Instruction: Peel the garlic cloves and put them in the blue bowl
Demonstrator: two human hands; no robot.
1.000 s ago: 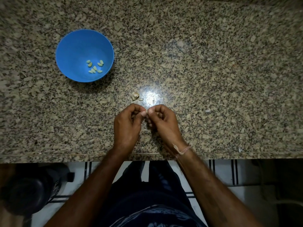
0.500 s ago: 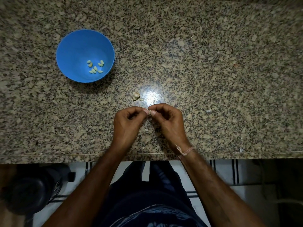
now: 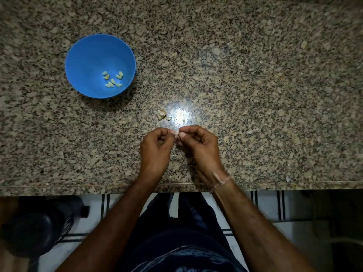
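Papery garlic clove (image 3: pixel 177 134): pinched between the curled fingertips of left hand (image 3: pixel 155 152) and right hand (image 3: pixel 200 146), low over the granite counter (image 3: pixel 255 95), well apart from the blue bowl (image 3: pixel 86 54) (several peeled cloves (image 3: pixel 112 80) inside). Probably light, firm, slippery once bare; grip by its ends.

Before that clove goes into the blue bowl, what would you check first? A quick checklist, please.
1. Grip on the clove: ok; the left hand and right hand both pinch it at the fingertips.
2. Skin fully off: cannot tell; the clove is tiny and mostly hidden.
3. Blue bowl upright, with room: ok; only a few peeled cloves lie in it.
4. Bowl within reach: probably ok; it stands on the counter, up and left of the hands.
5. More garlic to peel: ok; a garlic piece lies just beyond the hands.
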